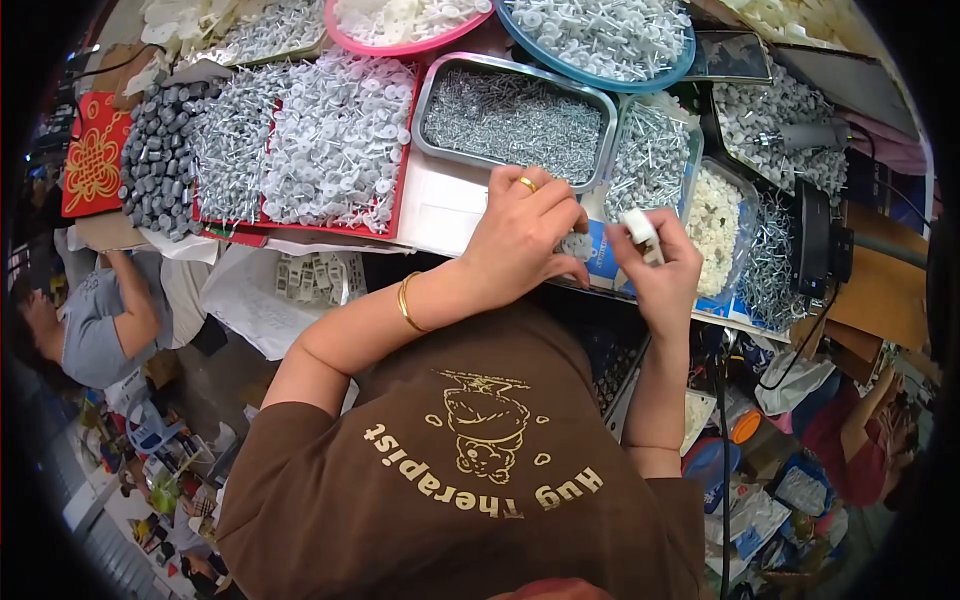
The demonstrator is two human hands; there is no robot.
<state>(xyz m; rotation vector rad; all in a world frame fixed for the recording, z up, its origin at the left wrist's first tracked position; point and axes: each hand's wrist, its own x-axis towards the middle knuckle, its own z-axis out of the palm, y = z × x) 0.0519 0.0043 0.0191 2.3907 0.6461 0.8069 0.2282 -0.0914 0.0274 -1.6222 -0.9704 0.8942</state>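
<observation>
My right hand (665,270) pinches a small white plastic piece (640,228) with a dark slot in its side, held upright above the table's near edge. Beside it my left hand (525,235), with a gold ring and bangle, is bent with thumb and fingertips apart; I see nothing gripped between them. Behind its fingers some small pale pieces (577,245) lie by a blue printed card (603,255). Just beyond the left hand stands a metal tray (420,105) full of small screws (515,112).
White discs with nails fill a red tray (408,150), a blue basin (690,50) and a pink basin (345,40). Grey cylindrical caps (160,150) are heaped at left. A tub of cream bits (715,220) and loose screws (770,260) lie right. Two people sit nearby.
</observation>
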